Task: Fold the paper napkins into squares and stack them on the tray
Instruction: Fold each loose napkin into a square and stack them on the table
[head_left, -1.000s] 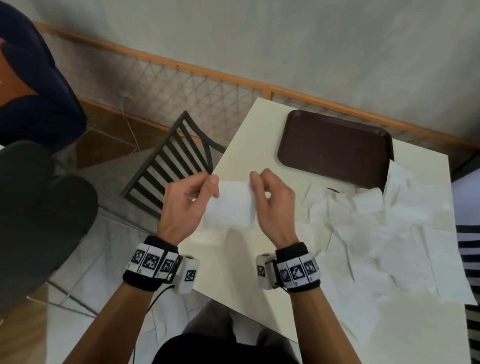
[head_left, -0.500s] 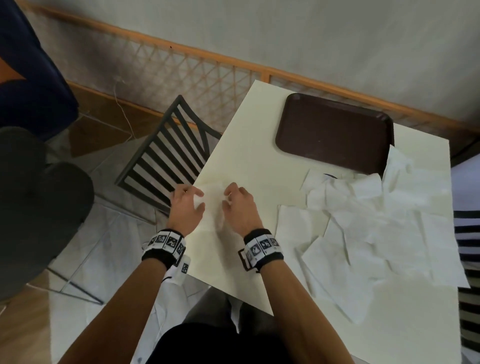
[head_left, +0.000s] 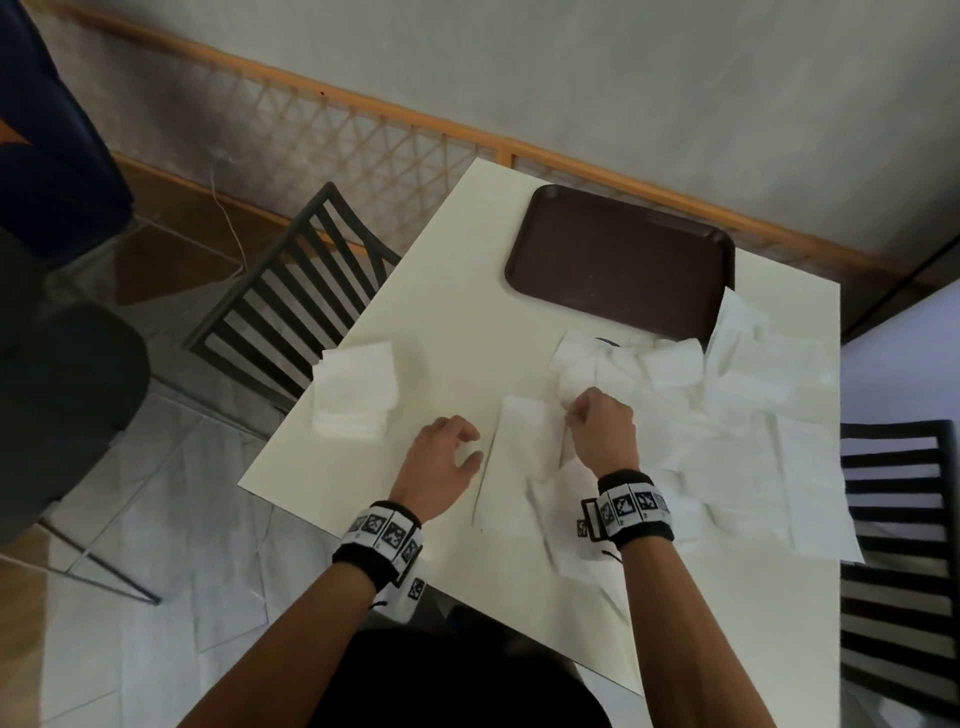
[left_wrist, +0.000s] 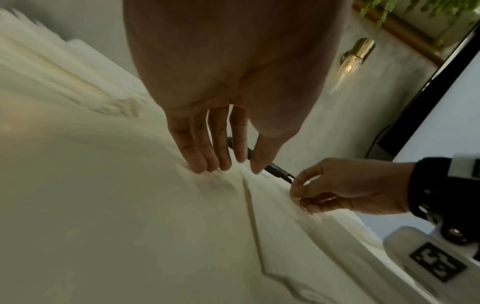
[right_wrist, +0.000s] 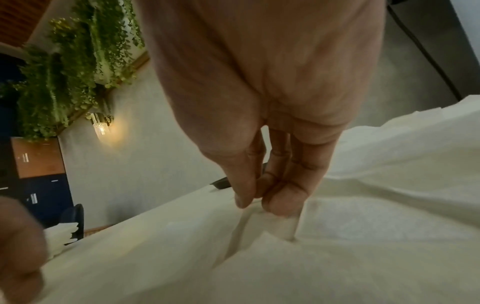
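Observation:
A flat white napkin (head_left: 519, 457) lies on the cream table (head_left: 467, 312) in front of me. My right hand (head_left: 576, 413) pinches its far right edge between thumb and fingers (right_wrist: 280, 203). My left hand (head_left: 465, 441) rests just left of it, fingers (left_wrist: 207, 162) straight with the tips on the table. A small stack of folded napkins (head_left: 356, 389) sits at the table's left edge. The brown tray (head_left: 618, 260) at the far side holds nothing. Several unfolded napkins (head_left: 753, 415) lie heaped to the right, overlapping the tray's near corner.
A black slatted chair (head_left: 291, 306) stands off the table's left side and another (head_left: 893, 519) off the right. A wooden lattice rail (head_left: 363, 135) runs behind the table. A small dark object (head_left: 605, 340) pokes out from under the napkin heap.
Both hands held a folded napkin in the air, then set it down at the table's left edge. They have since moved right to a flat napkin, and the right hand has pinched it.

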